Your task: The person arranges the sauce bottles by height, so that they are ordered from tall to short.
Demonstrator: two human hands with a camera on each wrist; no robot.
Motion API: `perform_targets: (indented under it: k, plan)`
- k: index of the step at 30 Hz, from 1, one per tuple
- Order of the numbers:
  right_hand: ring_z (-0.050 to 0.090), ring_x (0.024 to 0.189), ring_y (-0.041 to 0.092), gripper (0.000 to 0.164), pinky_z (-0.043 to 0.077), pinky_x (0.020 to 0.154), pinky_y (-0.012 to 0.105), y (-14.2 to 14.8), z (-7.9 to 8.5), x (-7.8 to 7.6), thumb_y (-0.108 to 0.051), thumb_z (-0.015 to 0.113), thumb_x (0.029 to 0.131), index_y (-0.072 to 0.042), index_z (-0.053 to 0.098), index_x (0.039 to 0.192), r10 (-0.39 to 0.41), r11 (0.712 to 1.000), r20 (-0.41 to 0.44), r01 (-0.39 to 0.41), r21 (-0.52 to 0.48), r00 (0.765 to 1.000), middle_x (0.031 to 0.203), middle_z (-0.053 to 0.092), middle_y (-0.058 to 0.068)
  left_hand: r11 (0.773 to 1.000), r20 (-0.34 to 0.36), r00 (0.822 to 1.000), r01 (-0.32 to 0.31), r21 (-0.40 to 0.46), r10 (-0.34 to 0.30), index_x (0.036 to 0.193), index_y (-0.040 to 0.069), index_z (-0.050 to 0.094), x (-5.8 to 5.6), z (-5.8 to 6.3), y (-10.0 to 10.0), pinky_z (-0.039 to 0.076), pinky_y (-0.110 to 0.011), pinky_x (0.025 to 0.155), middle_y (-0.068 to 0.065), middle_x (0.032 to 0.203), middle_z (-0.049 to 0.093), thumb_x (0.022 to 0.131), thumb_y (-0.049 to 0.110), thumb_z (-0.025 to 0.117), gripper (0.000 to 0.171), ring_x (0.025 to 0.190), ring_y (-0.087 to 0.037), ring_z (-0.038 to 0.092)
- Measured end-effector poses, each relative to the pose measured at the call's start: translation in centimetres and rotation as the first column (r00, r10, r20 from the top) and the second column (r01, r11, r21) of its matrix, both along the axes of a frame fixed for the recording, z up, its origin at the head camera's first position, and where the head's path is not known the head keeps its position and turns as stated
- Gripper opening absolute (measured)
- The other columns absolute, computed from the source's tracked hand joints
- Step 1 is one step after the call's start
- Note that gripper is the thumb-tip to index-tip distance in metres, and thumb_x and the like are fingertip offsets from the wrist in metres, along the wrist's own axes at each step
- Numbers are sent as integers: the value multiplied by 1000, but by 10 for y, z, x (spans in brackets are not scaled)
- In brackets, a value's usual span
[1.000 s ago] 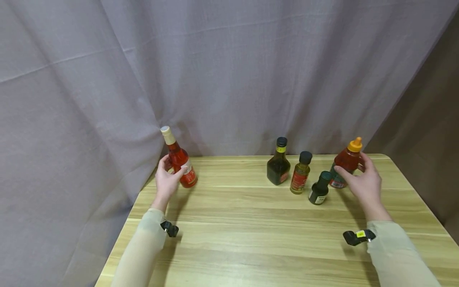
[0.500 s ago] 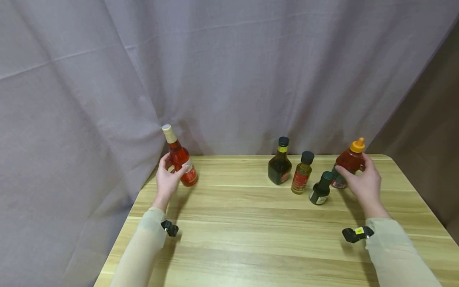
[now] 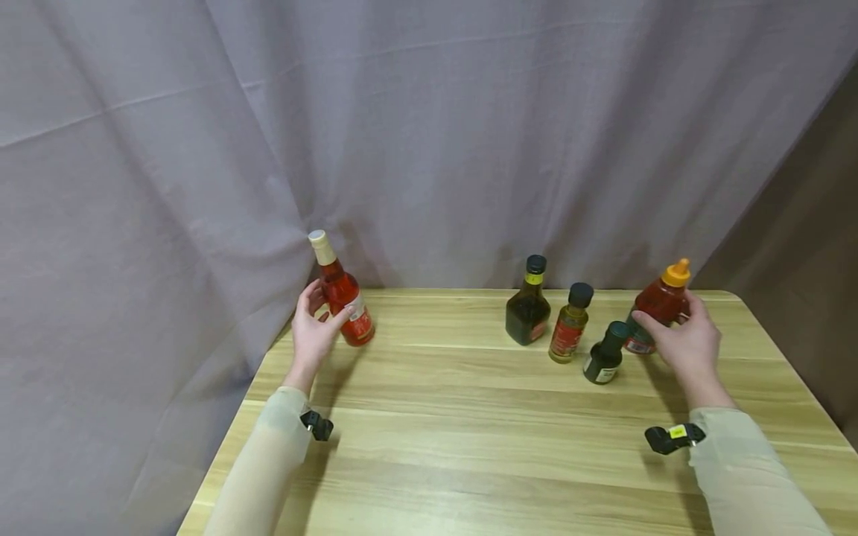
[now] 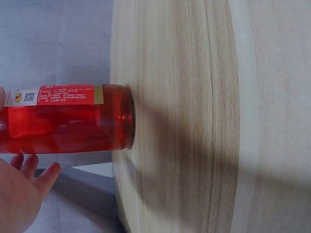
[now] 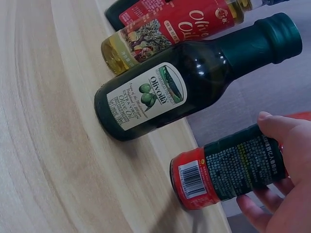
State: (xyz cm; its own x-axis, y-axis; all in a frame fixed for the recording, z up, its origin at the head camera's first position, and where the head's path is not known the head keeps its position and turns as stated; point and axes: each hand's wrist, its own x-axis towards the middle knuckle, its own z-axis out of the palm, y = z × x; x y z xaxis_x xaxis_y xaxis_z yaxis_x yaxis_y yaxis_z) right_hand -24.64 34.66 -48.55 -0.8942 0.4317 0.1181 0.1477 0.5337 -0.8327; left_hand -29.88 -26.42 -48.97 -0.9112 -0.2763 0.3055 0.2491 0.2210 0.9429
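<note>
On the left of the table stands a tall red glass bottle (image 3: 343, 294) with a cream cap and a red label. My left hand (image 3: 311, 335) curves round its middle, thumb at the label and fingers behind; in the left wrist view, several fingertips (image 4: 46, 177) spread beside the red bottle (image 4: 68, 121). At the far right, my right hand (image 3: 693, 342) holds a red sauce bottle (image 3: 660, 301) with an orange nozzle cap. Its thumb lies on the dark green label (image 5: 243, 160), and the other fingers curl underneath in the right wrist view.
Just left of the sauce bottle stands a small dark olive oil bottle (image 3: 603, 361) with a green cap. Beside it are an oil bottle (image 3: 567, 335) with a red label and a dark square bottle (image 3: 527, 313). A grey curtain (image 3: 429, 149) hangs behind the wooden table (image 3: 469, 432).
The head view has shifted slightly, so all the bottles appear a little further right. Both hands stay at their bottles; the sauce bottle's cap shifts slightly more to the right than its neighbours.
</note>
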Motion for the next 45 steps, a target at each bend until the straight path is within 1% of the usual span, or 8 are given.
perform_targets:
  k: [6, 10, 17, 22, 28, 36, 40, 45]
  plan:
    - [44, 145, 54, 91, 38, 115, 67, 0, 0, 4, -43, 75, 100, -3, 29, 167, -10, 1000, 12, 10, -8, 1000, 165, 38, 28, 1000, 6, 1000, 16, 9, -16, 161, 9, 44, -1, 1, 1, 44, -61, 112, -19, 152, 55, 86, 7, 91, 87, 137, -36, 55]
    - [46, 144, 52, 91, 39, 116, 65, 0, -1, 6, -45, 76, 99, -5, 30, 167, -22, 1000, 9, 22, -8, 1000, 165, 40, 26, 1000, 21, 1000, 13, 6, -13, 160, 4, 43, 0, 4, 2, 43, -62, 114, -24, 152, 54, 88, 2, 87, 85, 138, -40, 53]
    - [50, 142, 46, 91, 43, 117, 52, -1, 4, 13, -46, 79, 96, -9, 35, 166, -62, 998, 9, 62, -9, 998, 163, 46, 21, 1000, 23, 1000, 19, 0, -19, 158, 0, 44, 17, 27, 13, 42, -63, 114, -26, 151, 55, 89, -1, 85, 80, 138, -41, 53]
    - [51, 139, 42, 92, 47, 113, 36, -3, 17, 24, -49, 80, 95, -14, 35, 167, -93, 996, 13, 94, -14, 996, 163, 47, 18, 1000, 18, 1000, 18, -4, -18, 157, -1, 45, 20, 29, 14, 43, -63, 114, -26, 150, 56, 89, -1, 85, 79, 137, -41, 54]
    - [55, 134, 34, 88, 43, 87, 16, -11, 34, 36, -48, 83, 92, -20, 42, 165, -123, 992, -25, 123, -6, 992, 159, 53, 14, 1000, 14, 1000, 19, 6, -19, 156, 0, 47, 18, 27, 13, 44, -61, 112, -26, 149, 57, 89, -2, 85, 77, 135, -41, 55]
    - [55, 113, 2, 77, 42, 74, 3, -21, 63, 56, -42, 88, 89, -30, 53, 157, -135, 991, -131, 135, -13, 982, 148, 61, 3, 1000, 13, 1000, 18, 8, -18, 156, 0, 48, 18, 26, 14, 46, -59, 109, -26, 148, 57, 89, -3, 85, 77, 133, -39, 56]
    - [55, 105, -3, 71, 43, 75, 1, -29, 80, 67, -39, 90, 88, -34, 59, 151, -129, 991, -197, 130, -4, 972, 134, 66, -7, 1000, 23, 1000, 7, 4, -7, 156, 1, 48, 17, 25, 13, 47, -57, 108, -25, 147, 57, 89, -2, 85, 76, 133, -38, 56]
    - [56, 96, -9, 66, 43, 75, 0, -38, 97, 78, -32, 92, 85, -29, 65, 146, -135, 988, -275, 149, 29, 952, 112, 62, -26, 1000, 34, 999, 6, 2, -6, 156, 2, 49, 18, 26, 13, 52, -39, 101, -23, 146, 58, 90, 0, 85, 76, 133, -35, 57]
